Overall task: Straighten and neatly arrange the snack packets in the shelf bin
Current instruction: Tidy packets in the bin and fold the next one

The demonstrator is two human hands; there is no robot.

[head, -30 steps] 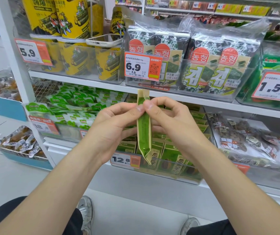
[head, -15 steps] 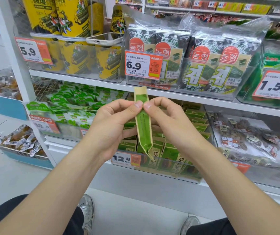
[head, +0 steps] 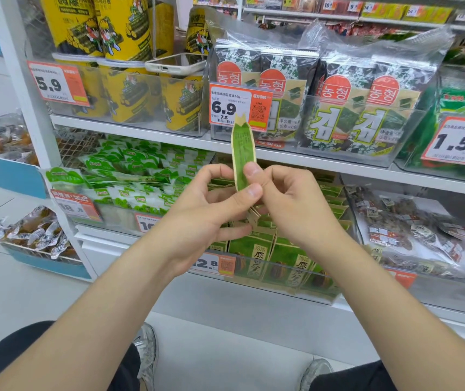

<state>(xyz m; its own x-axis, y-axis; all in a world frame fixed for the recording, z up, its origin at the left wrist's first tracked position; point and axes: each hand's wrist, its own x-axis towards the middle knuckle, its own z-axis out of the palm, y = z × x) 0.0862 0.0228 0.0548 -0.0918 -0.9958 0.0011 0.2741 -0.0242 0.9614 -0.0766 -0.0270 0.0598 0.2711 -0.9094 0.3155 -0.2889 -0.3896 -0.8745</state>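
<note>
Nearest the camera are dark trouser legs and two grey shoes on a pale floor, with both bare forearms reaching forward. The left hand and right hand meet in mid-air, and each pinches the same green packet between thumb and curled fingers. The two thumbs lie one above the other on its near side.

The packet stands upright and edge-on. Its notched tan top rises above the fingers, and its lower end shows just below them. It is held in front of the shelves, above and clear of the bin.

That clear bin sits on the lower shelf just behind the hands. It holds a row of matching green packets standing on end, and a 12.8 price tag is on its front wall. Left of it are small green-and-white sachets, and right of it are clear-wrapped brown snacks.

On the shelf above, a 6.9 tag fronts a bin of seaweed bags. Further left are yellow cans, with a phone lying across them. More stocked shelving shows at the far back.
</note>
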